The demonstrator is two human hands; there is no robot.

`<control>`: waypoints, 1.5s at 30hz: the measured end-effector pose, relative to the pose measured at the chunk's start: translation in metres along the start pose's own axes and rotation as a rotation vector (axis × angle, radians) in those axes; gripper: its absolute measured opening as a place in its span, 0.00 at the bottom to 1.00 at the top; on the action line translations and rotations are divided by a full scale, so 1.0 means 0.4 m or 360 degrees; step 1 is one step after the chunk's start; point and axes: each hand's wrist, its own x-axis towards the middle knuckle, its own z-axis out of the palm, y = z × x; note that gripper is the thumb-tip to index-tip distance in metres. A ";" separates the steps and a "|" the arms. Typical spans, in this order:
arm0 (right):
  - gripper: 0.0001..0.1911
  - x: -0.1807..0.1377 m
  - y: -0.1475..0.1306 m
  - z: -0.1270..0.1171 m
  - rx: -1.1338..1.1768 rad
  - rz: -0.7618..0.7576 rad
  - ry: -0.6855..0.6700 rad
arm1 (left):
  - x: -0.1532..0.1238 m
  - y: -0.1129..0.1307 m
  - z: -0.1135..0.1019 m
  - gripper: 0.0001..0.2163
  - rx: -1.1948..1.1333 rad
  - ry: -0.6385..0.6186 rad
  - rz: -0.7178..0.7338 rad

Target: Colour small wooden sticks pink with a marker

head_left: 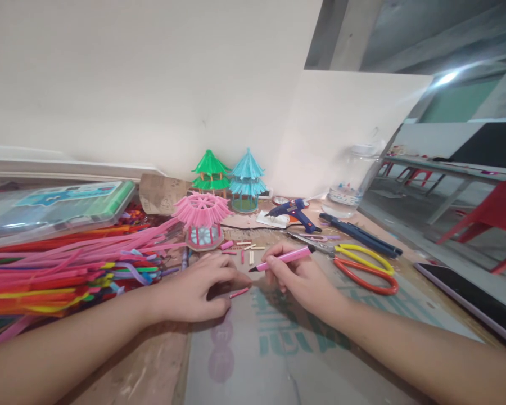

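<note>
My right hand (pixel 299 275) is closed around a pink marker pen (pixel 285 259), its dark tip pointing left, close to my left fingertips. My left hand (pixel 206 288) rests on the grey printed board (pixel 253 360), thumb and forefinger apart. Between them lies a short pink stick (pixel 238 292). Just beyond my hands are several cut pieces, among them a pale stick (pixel 251 257) and a pink piece (pixel 226 245). Behind my left hand stands a small pavilion with a pink fuzzy roof (pixel 201 211) and pale blue panels.
Pink and multicoloured pipe cleaners (pixel 67 275) fill the left side under a clear plastic case (pixel 59 205). Green (pixel 211 169) and blue pavilions (pixel 247 180) stand behind. To the right lie a glue gun (pixel 297 212), scissors (pixel 362 267), dark pliers-like tool (pixel 360 235) and a phone (pixel 474 304).
</note>
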 end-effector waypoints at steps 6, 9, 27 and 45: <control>0.12 0.000 0.003 -0.002 0.0006 -0.0001 -0.0019 | 0.003 0.001 -0.007 0.27 0.0027 -0.0067 0.0004; 0.13 0.002 0.004 -0.001 0.0000 0.0000 -0.0025 | 0.003 0.007 -0.007 0.24 0.0030 -0.0048 0.0016; 0.14 0.003 -0.008 0.015 0.0062 0.0085 -0.0207 | -0.003 0.036 0.029 0.10 0.0128 0.0210 -0.0268; 0.10 -0.011 -0.020 0.020 0.0050 0.0149 -0.0400 | 0.001 0.032 0.029 0.05 0.0180 0.0224 -0.0250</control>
